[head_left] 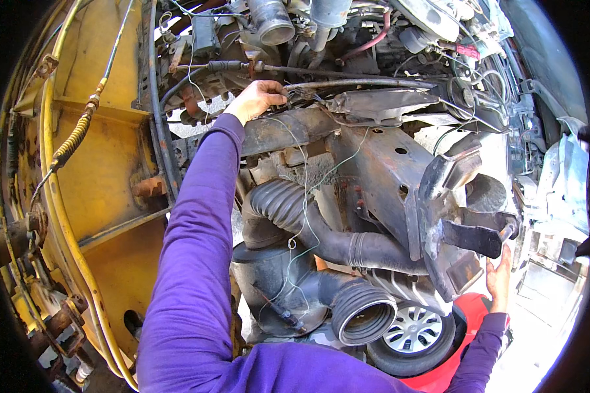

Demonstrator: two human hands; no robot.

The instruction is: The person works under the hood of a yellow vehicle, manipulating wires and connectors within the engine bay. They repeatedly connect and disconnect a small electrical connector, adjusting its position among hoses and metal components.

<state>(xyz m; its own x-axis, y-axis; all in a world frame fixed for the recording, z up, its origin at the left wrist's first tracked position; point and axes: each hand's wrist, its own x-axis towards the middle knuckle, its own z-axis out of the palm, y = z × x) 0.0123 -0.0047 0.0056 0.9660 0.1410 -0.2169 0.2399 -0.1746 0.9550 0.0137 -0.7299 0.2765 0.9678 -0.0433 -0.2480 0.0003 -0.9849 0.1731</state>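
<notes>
My left arm, in a purple sleeve, stretches far forward into an engine bay. My left hand (259, 99) is closed, its fingertips curled by the frayed end of a dark wire bundle (301, 95), above a rusty frame rail (288, 130). Whatever those fingers pinch is too small to make out. Low on the right, my right hand (499, 280) reaches up to the outer end of a heavy black metal bracket (473, 234). Its fingers bear against the bracket's lip, partly hidden behind it. A thin green wire (337, 167) loops down between the hands.
A ribbed black air hose (367, 249) curves across the middle to a round black canister (262, 262). An open corrugated duct (364, 313) points toward me. Yellow metal panels (111, 157) with cables line the left. Below right sit a wheel (413, 331) and red bodywork (469, 321).
</notes>
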